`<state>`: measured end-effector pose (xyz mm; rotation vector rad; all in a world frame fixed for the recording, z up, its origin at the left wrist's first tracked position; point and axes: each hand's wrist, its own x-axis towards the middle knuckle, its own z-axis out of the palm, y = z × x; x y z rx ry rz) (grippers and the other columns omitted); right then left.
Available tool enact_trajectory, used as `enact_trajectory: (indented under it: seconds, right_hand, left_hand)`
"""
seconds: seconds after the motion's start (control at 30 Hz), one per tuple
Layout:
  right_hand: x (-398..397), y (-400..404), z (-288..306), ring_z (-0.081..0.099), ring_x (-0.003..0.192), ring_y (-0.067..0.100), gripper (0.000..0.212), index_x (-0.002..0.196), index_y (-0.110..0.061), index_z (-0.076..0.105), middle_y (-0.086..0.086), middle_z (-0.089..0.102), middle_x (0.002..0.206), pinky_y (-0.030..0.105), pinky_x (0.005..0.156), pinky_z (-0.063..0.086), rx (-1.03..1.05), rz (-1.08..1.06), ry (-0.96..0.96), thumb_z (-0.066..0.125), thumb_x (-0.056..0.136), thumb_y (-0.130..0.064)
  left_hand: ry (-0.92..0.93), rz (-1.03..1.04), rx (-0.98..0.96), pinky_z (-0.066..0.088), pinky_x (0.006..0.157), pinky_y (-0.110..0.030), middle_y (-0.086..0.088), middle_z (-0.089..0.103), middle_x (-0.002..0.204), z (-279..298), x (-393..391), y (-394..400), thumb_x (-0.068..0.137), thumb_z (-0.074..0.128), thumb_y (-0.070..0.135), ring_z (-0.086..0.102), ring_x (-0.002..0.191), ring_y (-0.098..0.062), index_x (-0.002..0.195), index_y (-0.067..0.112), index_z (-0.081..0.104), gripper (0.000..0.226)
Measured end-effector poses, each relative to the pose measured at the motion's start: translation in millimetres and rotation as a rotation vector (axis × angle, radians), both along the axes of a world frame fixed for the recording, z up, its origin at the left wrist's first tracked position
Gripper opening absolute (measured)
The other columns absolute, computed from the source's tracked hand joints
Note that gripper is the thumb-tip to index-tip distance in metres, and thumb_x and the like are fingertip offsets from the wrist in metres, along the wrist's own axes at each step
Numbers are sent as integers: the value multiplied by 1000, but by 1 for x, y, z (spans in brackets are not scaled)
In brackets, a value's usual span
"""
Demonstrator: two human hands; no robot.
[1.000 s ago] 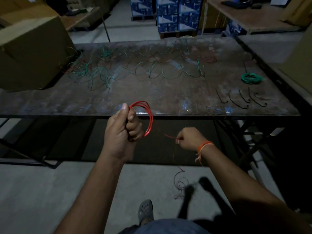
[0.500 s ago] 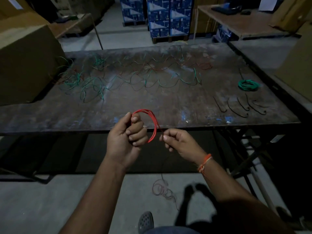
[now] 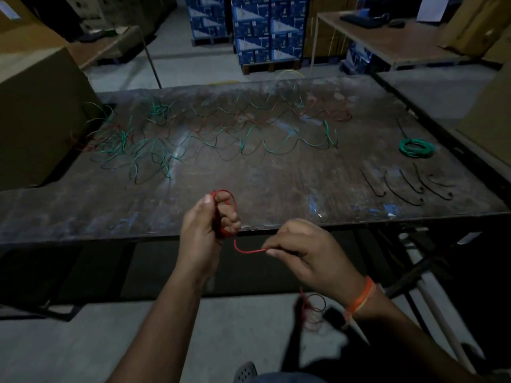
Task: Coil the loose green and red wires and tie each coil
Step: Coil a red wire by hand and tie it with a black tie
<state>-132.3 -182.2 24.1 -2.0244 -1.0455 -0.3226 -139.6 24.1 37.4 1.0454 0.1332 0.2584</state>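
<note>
A worn metal desk [image 3: 276,189] in a dim storeroom carries loose green and red wires [image 3: 210,139] across its far half, a tied green coil [image 3: 417,147] near the right edge and short black ties [image 3: 406,186] toward the near right corner; a cardboard box [image 3: 36,111] sits at the left edge. At the near edge the left hand [image 3: 206,230] grips the red coil [image 3: 225,211], while the right hand [image 3: 307,252] pinches its free red end [image 3: 249,250]. Since half a second ago the right hand has moved away from the coil, and the coil looks smaller and tighter.

The table [image 3: 276,189] is worn, scuffed metal with a dull sheen; the box [image 3: 36,111] is matt cardboard.
</note>
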Motion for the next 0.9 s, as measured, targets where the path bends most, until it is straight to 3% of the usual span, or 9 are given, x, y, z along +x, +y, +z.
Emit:
enact_trajectory:
  seconds: [0.1,0.23,0.33,0.43,0.53,0.63,0.77,0.9]
  right_hand:
    - [10,22,27,56,77,19,12,101,-10,77,4,59,82,30,71,44,34,4,-118,69,96,-18]
    - [36,44,47,58,77,22,12,97,-5,77,7,62,81,29,72,44,71,-28,-166,71,93,-15]
    - [52,57,52,58,78,17,6,92,-10,77,1,61,82,28,70,44,126,-70,-43,74,91,-15]
    - [61,69,43,59,78,13,2,91,-15,77,-5,61,83,24,69,45,199,-97,148,75,90,-15]
    - [64,78,25,61,89,8,7,98,-19,75,-3,61,92,17,78,44,211,-128,289,69,95,-22]
    - [64,81,5,65,95,13,23,108,-19,71,2,67,98,31,85,52,205,-75,437,54,103,-33]
    - [68,75,-2,52,66,13,33,87,-14,65,1,54,68,41,67,44,366,-84,632,53,101,-41]
    - [83,61,1,51,55,35,54,67,-14,61,14,61,60,45,59,41,384,-112,679,46,103,-51]
  left_hand:
    - [10,-103,233,48,53,-22,-4,58,61,-2,0,-3,109,31,20,55,54,-14,101,2,57,32]
    - [-81,-285,313,35,42,-21,-6,43,54,-3,3,2,109,35,23,37,43,-15,82,15,58,36]
    - [-54,-395,86,16,39,-20,3,31,50,-3,8,11,101,39,29,21,38,-6,79,18,63,35]
    - [4,-540,-243,16,37,-18,10,31,49,-4,11,23,99,41,35,19,38,-1,88,9,62,36]
    - [14,-586,-359,15,38,-18,11,28,50,-5,14,32,98,44,32,15,41,-4,85,12,56,27]
    - [42,-541,-409,16,39,-18,11,30,49,-6,16,28,101,40,27,19,39,-3,81,15,54,27]
    - [48,-493,-250,27,41,-19,8,31,50,-10,24,14,97,40,24,27,39,-4,82,12,49,21]
    - [40,-460,7,26,44,-21,2,28,53,-7,30,-12,96,39,24,24,43,-8,88,3,51,25]
